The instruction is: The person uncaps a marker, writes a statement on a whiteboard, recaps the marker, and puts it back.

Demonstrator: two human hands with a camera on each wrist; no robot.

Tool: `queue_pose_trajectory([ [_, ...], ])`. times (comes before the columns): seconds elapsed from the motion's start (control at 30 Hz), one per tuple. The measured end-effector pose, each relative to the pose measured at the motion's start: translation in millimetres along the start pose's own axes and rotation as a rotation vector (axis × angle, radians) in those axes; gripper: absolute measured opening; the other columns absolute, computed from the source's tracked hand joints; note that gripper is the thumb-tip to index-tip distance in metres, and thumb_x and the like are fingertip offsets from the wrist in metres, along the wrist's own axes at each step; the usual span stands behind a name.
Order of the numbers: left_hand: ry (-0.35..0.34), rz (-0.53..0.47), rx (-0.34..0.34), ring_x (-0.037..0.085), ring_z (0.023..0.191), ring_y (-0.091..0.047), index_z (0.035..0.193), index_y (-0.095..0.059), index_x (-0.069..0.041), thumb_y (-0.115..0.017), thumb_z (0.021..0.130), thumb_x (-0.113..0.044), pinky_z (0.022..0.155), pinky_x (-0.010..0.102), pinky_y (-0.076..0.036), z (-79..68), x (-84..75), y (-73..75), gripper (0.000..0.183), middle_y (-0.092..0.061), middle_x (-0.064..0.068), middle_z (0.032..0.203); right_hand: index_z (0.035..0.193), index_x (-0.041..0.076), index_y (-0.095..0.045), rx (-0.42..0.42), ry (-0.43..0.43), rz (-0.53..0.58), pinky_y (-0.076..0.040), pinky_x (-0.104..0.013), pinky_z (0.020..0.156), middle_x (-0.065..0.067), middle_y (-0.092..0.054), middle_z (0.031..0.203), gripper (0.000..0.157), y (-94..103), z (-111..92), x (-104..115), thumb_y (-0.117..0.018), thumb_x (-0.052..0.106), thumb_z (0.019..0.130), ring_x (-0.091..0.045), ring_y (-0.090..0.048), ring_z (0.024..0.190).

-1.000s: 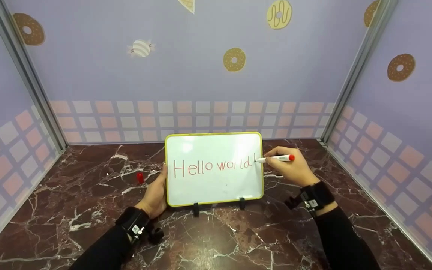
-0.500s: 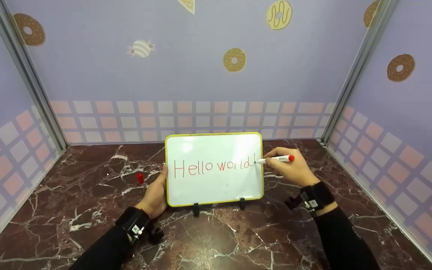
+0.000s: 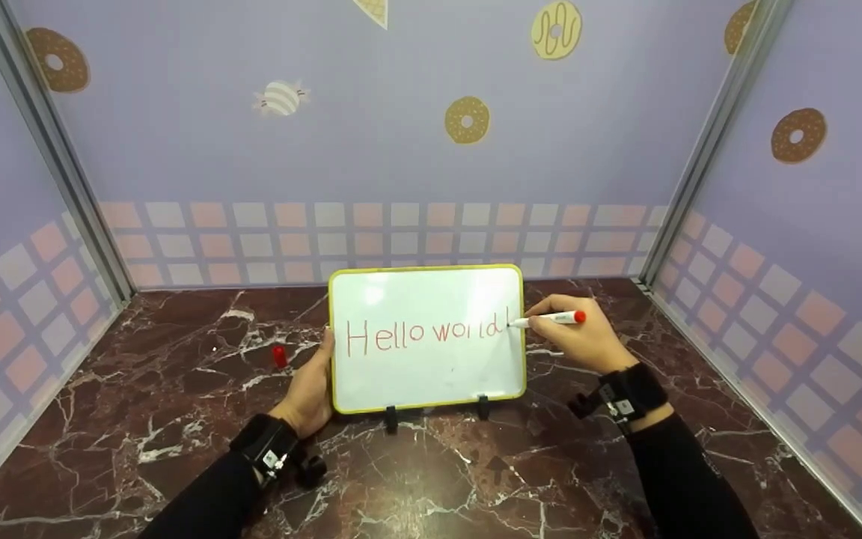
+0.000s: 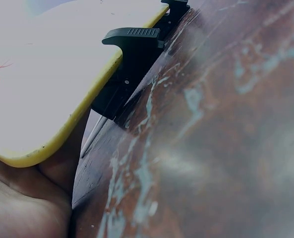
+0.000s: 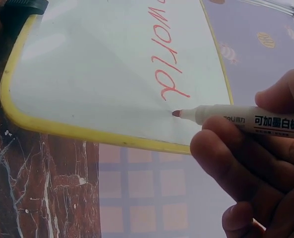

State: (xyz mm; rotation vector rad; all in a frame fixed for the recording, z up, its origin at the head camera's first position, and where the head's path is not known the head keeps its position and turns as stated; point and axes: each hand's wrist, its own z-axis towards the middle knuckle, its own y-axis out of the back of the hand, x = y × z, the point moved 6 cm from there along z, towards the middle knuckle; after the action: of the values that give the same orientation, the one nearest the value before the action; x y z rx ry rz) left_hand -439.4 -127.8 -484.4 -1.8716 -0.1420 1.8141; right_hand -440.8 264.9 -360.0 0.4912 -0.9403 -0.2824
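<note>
A whiteboard (image 3: 423, 378) with a yellow rim leans upright on a black stand (image 4: 132, 64), and "Hello world" with an upright stroke after it is written on it in red. My left hand (image 3: 309, 393) grips the board's left edge, the thumb along the rim and the other fingers hidden behind. Between thumb and fingers, my right hand (image 3: 577, 333) pinches a white marker (image 5: 231, 115) with a red end. The marker's red tip is right at the board's surface, just past the letter "d", below the upright stroke.
A red marker cap (image 3: 280, 356) lies on the dark marbled table (image 3: 176, 419), left of the board. Purple patterned walls (image 3: 386, 165) enclose the back and both sides, with metal posts (image 3: 715, 142) at the corners.
The marker tip has slid slightly down the board at the end of the writing, with the right hand nearly in place. The left hand and the board have stayed put.
</note>
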Motion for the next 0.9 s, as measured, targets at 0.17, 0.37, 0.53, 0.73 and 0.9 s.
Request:
queue_pose_trajectory([
  [0.17,0.007,-0.003,-0.01,0.035,0.122,-0.071,0.169,-0.043,-0.016,-0.031,0.116,-0.069,0.101,0.058,-0.059,-0.6,0.9,0.6,0.076,-0.072,0.014,0.14,0.102,0.0,-0.083,-0.005,-0.012,0.051,-0.06,-0.026,0.056,-0.008,-0.074,0.078,0.006,2.4,-1.0,1.5,-0.077,0.001,0.102,-0.017,-0.069,0.061],
  [0.37,0.004,0.003,-0.006,0.036,0.122,-0.072,0.17,-0.042,-0.016,-0.031,0.116,-0.069,0.1,0.058,-0.059,-0.2,0.3,-0.1,0.076,-0.072,0.014,0.141,0.102,0.0,-0.083,0.001,-0.019,0.069,-0.059,-0.024,0.056,-0.007,-0.074,0.077,0.006,3.1,-1.6,1.4,-0.077,0.001,0.101,-0.014,-0.068,0.061],
  [0.53,0.002,-0.001,-0.002,0.036,0.121,-0.072,0.17,-0.043,-0.017,-0.03,0.116,-0.068,0.1,0.058,-0.06,-0.1,-0.1,-0.3,0.076,-0.072,0.014,0.14,0.101,0.0,-0.083,0.014,-0.021,0.054,-0.058,-0.024,0.056,-0.007,-0.075,0.077,0.005,2.6,-1.2,0.3,-0.078,0.001,0.1,-0.014,-0.069,0.061],
  [0.73,-0.009,-0.004,0.034,0.035,0.124,-0.071,0.172,-0.039,-0.018,-0.029,0.115,-0.069,0.101,0.057,-0.059,-0.3,-0.5,-1.8,0.077,-0.071,0.013,0.141,0.101,0.0,-0.083,0.035,-0.02,0.049,-0.061,-0.029,0.058,-0.008,-0.076,0.079,0.006,1.3,-0.5,-1.0,-0.076,0.001,0.101,-0.014,-0.071,0.064],
  [0.9,-0.006,-0.011,0.039,0.035,0.124,-0.071,0.172,-0.037,-0.019,-0.028,0.115,-0.069,0.101,0.057,-0.059,-0.1,-0.4,-1.9,0.077,-0.07,0.013,0.141,0.101,0.001,-0.083,0.046,-0.013,0.019,-0.061,-0.027,0.059,-0.006,-0.076,0.078,0.006,0.3,-0.5,-1.7,-0.077,0.001,0.101,-0.018,-0.072,0.065],
])
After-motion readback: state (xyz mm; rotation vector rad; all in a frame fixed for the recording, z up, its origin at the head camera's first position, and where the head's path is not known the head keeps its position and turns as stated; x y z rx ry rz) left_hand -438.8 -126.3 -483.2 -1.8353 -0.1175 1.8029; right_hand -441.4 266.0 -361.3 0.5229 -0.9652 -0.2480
